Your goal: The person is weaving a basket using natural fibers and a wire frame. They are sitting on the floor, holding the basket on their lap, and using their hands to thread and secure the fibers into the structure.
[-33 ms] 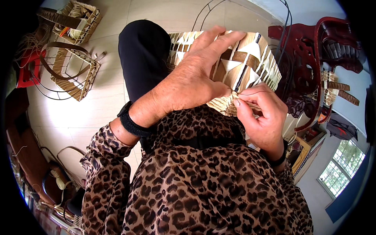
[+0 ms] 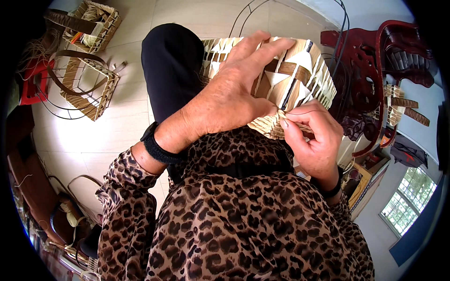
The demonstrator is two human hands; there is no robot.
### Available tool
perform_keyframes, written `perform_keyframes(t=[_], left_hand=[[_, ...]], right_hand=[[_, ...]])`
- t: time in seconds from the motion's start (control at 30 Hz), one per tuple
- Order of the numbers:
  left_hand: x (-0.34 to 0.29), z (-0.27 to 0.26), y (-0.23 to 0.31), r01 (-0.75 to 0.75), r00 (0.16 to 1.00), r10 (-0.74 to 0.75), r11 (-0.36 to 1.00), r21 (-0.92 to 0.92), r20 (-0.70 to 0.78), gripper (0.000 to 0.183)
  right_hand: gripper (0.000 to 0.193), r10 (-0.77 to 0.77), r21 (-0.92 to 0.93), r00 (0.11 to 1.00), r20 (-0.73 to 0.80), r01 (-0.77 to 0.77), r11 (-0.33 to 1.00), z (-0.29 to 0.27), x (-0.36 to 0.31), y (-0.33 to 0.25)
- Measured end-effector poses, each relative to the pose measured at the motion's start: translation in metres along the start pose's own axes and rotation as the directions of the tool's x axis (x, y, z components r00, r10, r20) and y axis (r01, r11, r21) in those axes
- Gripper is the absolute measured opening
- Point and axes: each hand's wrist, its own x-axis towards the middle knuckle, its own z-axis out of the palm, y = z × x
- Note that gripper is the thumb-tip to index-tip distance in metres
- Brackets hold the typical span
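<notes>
Seated, I work at the near edge of a woven basket [image 2: 300, 85] propped at my lap, right of my dark-trousered knee [image 2: 171, 63]. My left hand [image 2: 234, 89] lies spread across its upper face, apparently steadying it, thumb by the near edge; my right hand [image 2: 316, 133] is closed in a fingertip pinch on a pale strand [image 2: 281, 114] there. Brown strips [image 2: 303, 75], white triangles [image 2: 301, 59] and cords largely cover what shows, so the weaving looks well advanced. That strand seems left to secure; beneath my palm, I cannot tell.
</notes>
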Motion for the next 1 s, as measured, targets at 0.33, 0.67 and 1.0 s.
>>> perform_keyframes(t=[0.33,0.67,1.0], left_hand=[[0.001,-0.010,-0.006,-0.079,0.994,0.082,0.995,-0.054,0.069,0.085],[0.002,-0.002,0.000,-0.180,0.983,0.179,0.918,0.354,0.037,0.091],[-0.003,-0.007,-0.015,-0.154,0.985,0.160,0.985,-0.083,0.068,0.083]], right_hand=[[0.009,0.136,0.206,0.991,0.019,-0.137,0.969,-0.003,-0.002,0.002],[0.013,0.144,0.099,0.988,0.052,-0.148,0.984,-0.004,0.002,-0.004],[0.011,0.120,0.133,0.992,0.048,-0.125,0.983,-0.009,0.003,0.003]])
